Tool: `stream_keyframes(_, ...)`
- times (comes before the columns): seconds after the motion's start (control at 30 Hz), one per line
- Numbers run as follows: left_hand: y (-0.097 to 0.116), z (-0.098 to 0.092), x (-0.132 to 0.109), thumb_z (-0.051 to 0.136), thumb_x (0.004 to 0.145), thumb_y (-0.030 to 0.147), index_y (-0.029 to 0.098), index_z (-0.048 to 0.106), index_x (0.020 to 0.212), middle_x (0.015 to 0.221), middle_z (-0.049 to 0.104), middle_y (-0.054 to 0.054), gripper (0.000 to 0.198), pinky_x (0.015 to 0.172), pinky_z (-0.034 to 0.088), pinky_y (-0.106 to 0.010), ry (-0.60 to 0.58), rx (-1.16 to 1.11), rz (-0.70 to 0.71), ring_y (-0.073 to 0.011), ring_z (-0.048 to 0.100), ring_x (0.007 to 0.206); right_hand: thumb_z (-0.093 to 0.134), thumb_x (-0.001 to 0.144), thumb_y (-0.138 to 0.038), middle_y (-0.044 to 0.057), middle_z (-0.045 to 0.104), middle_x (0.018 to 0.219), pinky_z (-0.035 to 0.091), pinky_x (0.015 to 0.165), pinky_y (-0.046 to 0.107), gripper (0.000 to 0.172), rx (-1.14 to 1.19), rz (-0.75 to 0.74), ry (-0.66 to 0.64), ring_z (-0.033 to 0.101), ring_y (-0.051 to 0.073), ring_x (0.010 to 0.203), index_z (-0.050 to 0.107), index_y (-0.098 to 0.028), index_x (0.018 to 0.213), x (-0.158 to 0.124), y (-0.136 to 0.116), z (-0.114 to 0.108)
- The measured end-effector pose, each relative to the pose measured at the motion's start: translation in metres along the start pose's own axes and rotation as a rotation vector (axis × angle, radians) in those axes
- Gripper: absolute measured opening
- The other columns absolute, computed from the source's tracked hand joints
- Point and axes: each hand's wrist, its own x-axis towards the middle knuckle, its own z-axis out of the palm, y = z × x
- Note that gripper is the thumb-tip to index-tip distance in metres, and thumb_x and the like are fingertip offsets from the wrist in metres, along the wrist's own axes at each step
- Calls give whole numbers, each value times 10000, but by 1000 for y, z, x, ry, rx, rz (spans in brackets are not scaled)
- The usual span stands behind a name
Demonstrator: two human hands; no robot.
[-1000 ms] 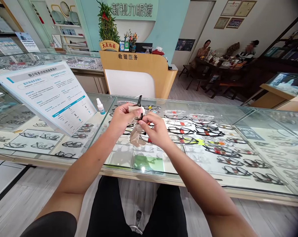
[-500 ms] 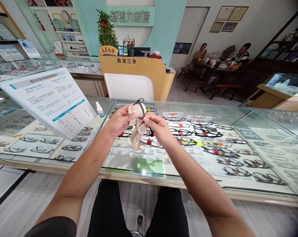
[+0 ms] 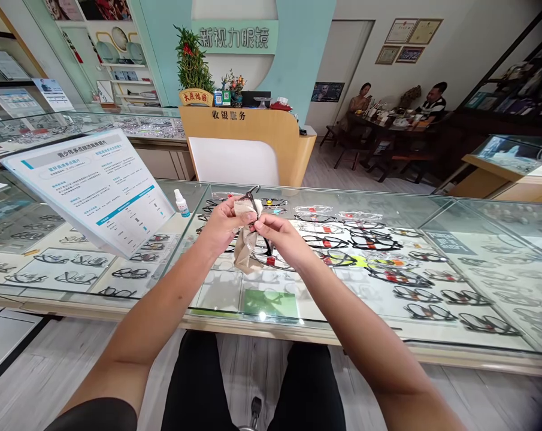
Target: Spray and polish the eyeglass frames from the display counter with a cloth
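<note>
Glasses newly angled over showcase of frames

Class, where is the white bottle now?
In the head view, the white bottle stands on the glass counter, left of the left hand, beside the printed sign.

Matt cloth, glossy glass countertop

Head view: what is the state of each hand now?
Left hand: closed, holding the beige cloth against the glasses.
Right hand: closed, pinching the glasses.
</note>
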Motion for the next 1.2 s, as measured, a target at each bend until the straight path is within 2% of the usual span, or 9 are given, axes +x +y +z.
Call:
stream_keyframes(0.1,2,-4,1,1141,513,346,189,757,1115,785,777,26,731,635,512,-255,87,-22,-9,-126,673,638,890,838,-723,-2,676,854,439,836,326,532,-19,14,-41,542,167,813,738,-213,833,1,-1,0)
stream_keyframes(0.27,6,-9,5,1148,522,391,197,703,1106,797,765,29,759,590,501,-255,114,-66,-28,-128,660,619,911,832,-696,8,694,872,462,855,326,513,0,6,-55,586,178,851,745,-210,829,1,1,-1)
stream_keyframes(0.37,8,-8,4,1136,568,404,198,708,1113,842,761,16,723,623,526,-270,64,-93,-49,-143,675,681,917,830,-687,2,685,873,450,848,320,498,33,-22,-21,569,168,832,765,-213,833,2,1,-3)
stream_keyframes(0.57,6,-5,2,1103,634,314,206,717,1206,952,781,2,699,744,555,-296,-76,-67,-72,-162,704,789,913,832,-688,-2,688,862,417,828,313,497,75,-26,35,545,164,814,755,-217,820,5,5,-11)
stream_keyframes(0.77,-2,-3,4,1128,553,317,177,742,999,820,744,22,606,686,502,-267,-87,9,-81,-125,641,700,898,843,-701,-11,660,826,434,814,315,510,54,-21,-15,526,158,778,744,-216,834,7,7,-9)
stream_keyframes(0.93,-2,-1,4,1140,518,383,168,781,879,767,740,12,553,656,491,-264,-52,-6,-122,-120,623,668,927,806,-706,0,692,851,463,840,317,522,85,-29,-7,573,163,807,758,-213,837,8,6,-7)
stream_keyframes(1.1,-6,-2,5,1130,544,471,165,791,853,738,723,3,551,641,494,-264,-25,13,-144,-121,614,652,929,795,-706,0,687,859,469,851,319,521,97,-8,-3,585,167,821,775,-213,857,9,6,-9)
stream_keyframes(1.2,-11,-5,6,1124,574,456,171,785,914,808,749,-15,558,688,529,-276,-35,10,-125,-144,657,714,927,783,-715,-5,669,857,458,840,313,530,88,11,-4,573,167,832,762,-215,840,9,6,-11)
